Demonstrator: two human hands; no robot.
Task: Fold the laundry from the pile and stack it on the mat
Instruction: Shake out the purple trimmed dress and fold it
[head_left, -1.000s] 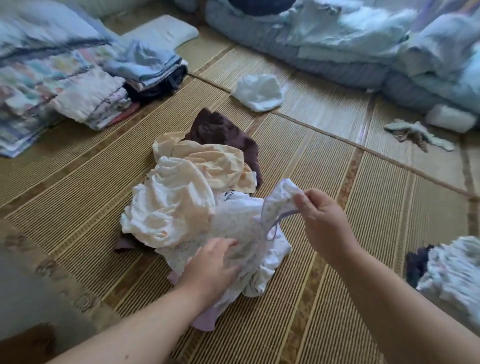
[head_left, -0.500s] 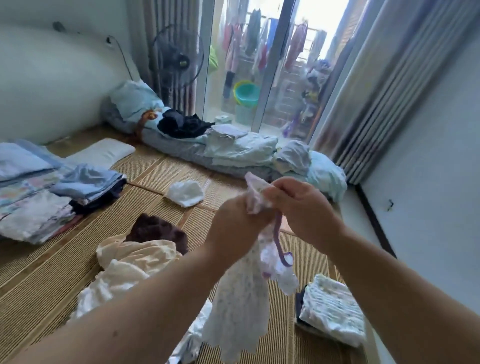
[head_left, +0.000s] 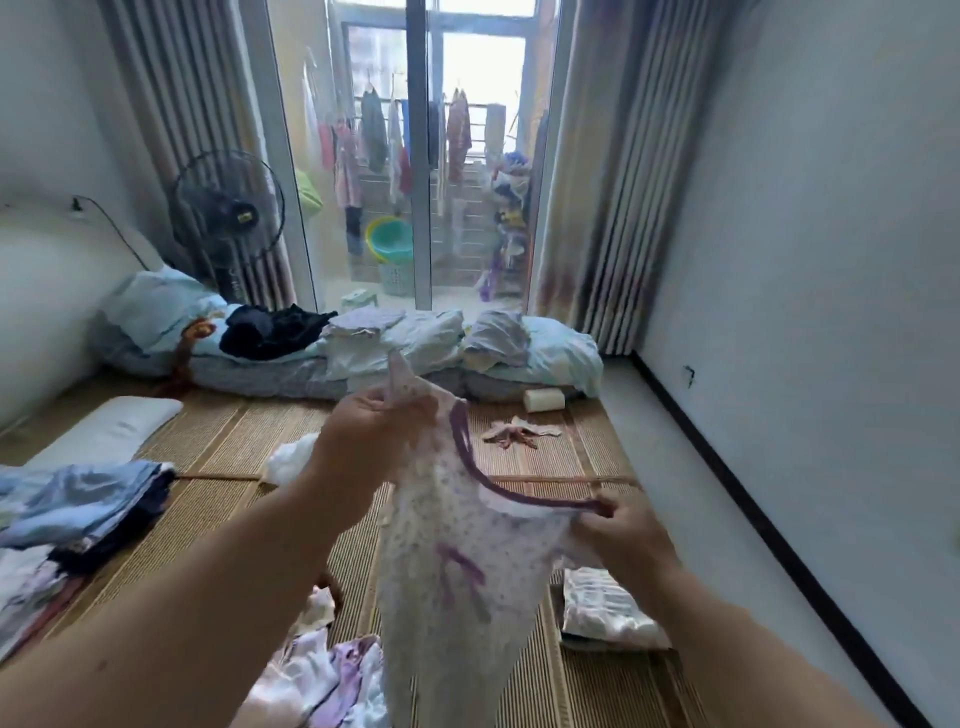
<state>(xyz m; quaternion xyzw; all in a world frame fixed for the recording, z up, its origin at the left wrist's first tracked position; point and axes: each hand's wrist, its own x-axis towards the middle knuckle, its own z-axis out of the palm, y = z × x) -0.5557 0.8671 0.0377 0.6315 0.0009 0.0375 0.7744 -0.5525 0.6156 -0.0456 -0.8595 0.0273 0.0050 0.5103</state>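
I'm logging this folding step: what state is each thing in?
Garment: unfolded, hanging between both hands.
Left hand: pinches its upper corner.
Right hand: pinches its purple trim.
Pile: crumpled, on the mat.
Right stack: folded, on the mat.
Curtains: drawn open.

No readable text; the yellow sticker (head_left: 245, 214) on the fan (head_left: 208, 193) is blurred
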